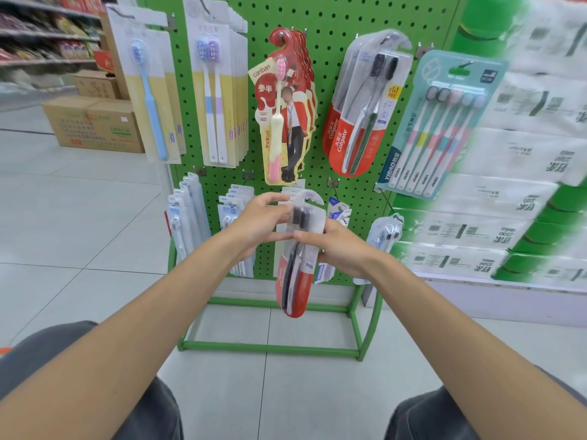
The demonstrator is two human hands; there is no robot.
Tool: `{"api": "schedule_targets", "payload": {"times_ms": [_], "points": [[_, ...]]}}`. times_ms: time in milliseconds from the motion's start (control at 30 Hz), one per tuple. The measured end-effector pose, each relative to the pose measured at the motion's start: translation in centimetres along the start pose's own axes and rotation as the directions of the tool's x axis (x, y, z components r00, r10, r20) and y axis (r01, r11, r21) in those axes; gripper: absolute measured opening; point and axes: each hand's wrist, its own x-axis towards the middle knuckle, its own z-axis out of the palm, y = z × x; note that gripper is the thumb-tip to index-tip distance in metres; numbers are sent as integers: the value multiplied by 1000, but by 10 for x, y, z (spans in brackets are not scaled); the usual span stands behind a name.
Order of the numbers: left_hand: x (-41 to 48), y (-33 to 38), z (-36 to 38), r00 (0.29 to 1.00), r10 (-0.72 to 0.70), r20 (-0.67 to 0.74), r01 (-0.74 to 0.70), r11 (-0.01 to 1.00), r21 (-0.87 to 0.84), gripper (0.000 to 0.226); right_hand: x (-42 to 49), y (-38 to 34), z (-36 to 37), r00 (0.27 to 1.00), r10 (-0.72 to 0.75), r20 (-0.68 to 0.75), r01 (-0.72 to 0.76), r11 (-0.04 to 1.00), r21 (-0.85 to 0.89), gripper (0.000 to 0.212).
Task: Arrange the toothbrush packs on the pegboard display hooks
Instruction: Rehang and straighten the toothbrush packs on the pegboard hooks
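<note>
Pinching the red pack (pixel 297 281) near its top with the left hand (pixel 260 222), gripping its middle with the right hand (pixel 338 249). Holding it upright just in front of the pegboard (pixel 333 23), level with its lower hooks (pixel 333 183).

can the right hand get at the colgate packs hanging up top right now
Likely yes: open air lies between the right hand and the hanging Colgate packs, though it holds the red pack.
</note>
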Motion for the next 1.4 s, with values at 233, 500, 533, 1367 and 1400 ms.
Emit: {"api": "schedule_targets", "payload": {"times_ms": [233, 500, 533, 1367, 1400], "points": [[4, -2, -4, 994, 104, -24, -98, 980, 174, 29, 5, -2, -6, 996, -24, -82, 31, 995, 90, 34], [4, 12, -3, 995, 97, 20, -98, 988, 118, 21, 9, -13, -19, 969, -55, -243, 73, 995, 65, 40], [4, 17, -3, 994, 105, 27, -108, 988, 112, 18, 9, -19, -21, 969, -71, -235, 85, 995, 50, 39], [46, 226, 20, 886, 458, -74, -305, 694, 653, 46, 16, -251, -137, 750, -557, -357, 155, 672, -724, 40], [49, 232, 21, 880, 471, -62, -319, 682, 658, 45, 20, -255, -143, 783, -517, -345, 126, 676, -726, 41]]}}
